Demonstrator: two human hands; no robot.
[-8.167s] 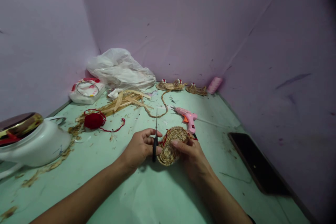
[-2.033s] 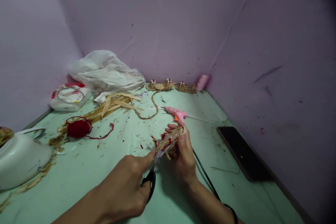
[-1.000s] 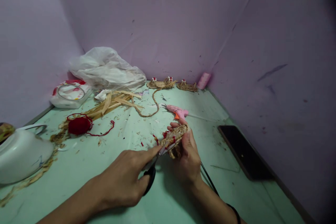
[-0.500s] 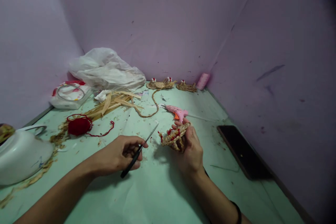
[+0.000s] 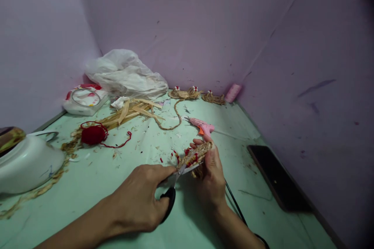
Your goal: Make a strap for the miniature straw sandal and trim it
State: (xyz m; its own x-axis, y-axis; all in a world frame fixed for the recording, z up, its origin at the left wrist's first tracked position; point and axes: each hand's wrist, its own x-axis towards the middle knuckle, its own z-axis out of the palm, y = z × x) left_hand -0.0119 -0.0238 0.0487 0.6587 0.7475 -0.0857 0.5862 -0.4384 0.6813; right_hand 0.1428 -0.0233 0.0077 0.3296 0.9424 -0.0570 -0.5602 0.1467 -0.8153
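My left hand [image 5: 146, 198] grips a pair of scissors [image 5: 169, 202] with black handles, a finger through one loop. The blades are apart and rest against the near side of a small braided straw piece [image 5: 193, 157] stitched with red yarn. My right hand [image 5: 212, 175] holds that piece, thumb at its far right end and fingers behind it. Short red yarn ends [image 5: 176, 156] stick out at its left end. Part of the piece's underside is hidden by the blades and the right hand.
A pink glue gun [image 5: 201, 125] lies beyond my right hand; a phone [image 5: 276, 177] is to the right. At left are a red yarn ball [image 5: 94, 134], straw strips [image 5: 131, 112] and a white bowl-like vessel [image 5: 32, 167]. Woven pieces [image 5: 213, 97] and a plastic bag [image 5: 128, 74] stand behind.
My left hand has brought the scissors rightward to the straw piece, turned them, and spread the blades. The straw piece is tilted differently in my right hand. The whole view has shifted slightly.
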